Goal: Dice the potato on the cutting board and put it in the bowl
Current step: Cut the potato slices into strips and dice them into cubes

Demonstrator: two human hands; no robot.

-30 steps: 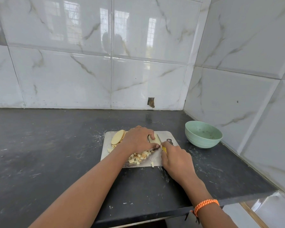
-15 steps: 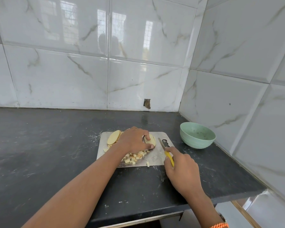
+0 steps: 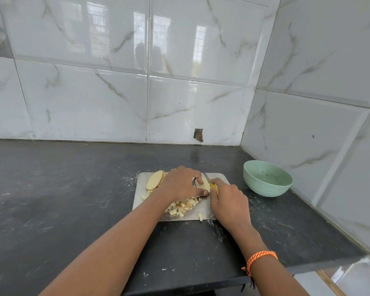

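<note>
Slicing the potato piece on the cutting board (image 3: 219,177)

Your left hand (image 3: 181,183) is pinching the potato piece (image 3: 203,184); your right hand (image 3: 228,201) is gripping the knife (image 3: 209,182), blade just right of those fingers.

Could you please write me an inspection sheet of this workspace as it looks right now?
Surface: dark counter, scuffed, with pale specks around the board.
Job's things: potato piece on the board under the knife; slices stacked at the far left; dice piled near the front edge; green bowl to the right holds no potato.
Clutter: one cube apart from the pile, at the front edge.
Grippers: left hand holds the potato piece; right hand grips the knife.
Cables: nothing seen.
Surroundings: marbled wall tiles, one chipped at the counter line.
</note>
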